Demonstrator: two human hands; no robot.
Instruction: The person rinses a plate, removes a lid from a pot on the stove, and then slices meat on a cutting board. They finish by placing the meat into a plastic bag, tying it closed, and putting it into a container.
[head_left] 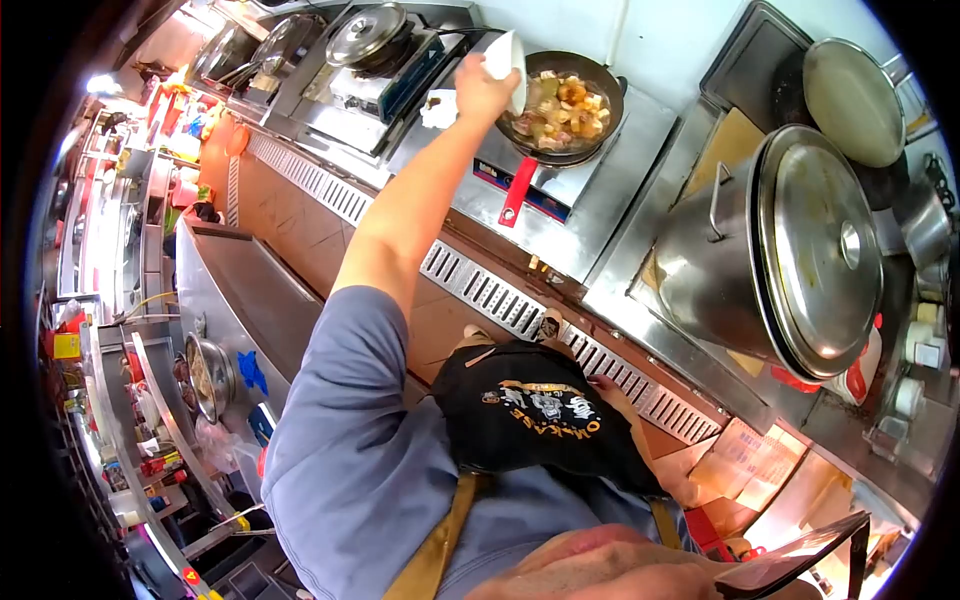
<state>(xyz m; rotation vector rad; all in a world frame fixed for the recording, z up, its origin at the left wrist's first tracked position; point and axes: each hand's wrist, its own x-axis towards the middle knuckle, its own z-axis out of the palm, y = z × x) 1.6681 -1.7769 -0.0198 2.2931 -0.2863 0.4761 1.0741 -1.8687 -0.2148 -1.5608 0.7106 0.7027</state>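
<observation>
The steel table [640, 130] runs from 10 o'clock across the top to 4 o'clock. At 12 o'clock a flat cooker [560, 195] sits on it, bearing a pan [562, 105] of chopped food with a red handle. At 11 o'clock a gas stove [375, 85] carries a lidded pot [366, 33]. At 3 o'clock stands a big steel stockpot [770, 255] with its lid on; a round lid [853, 100] lies at 1 o'clock. A slotted grate [480, 285] lines the table's front edge.

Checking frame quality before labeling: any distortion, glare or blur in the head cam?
Head view: strong fisheye, black vignette at the corners, counter edges bowed; glare on the big pot lid and a blown-out light at far left; the raised hand with its white bowl is slightly soft; pan contents readable.
</observation>
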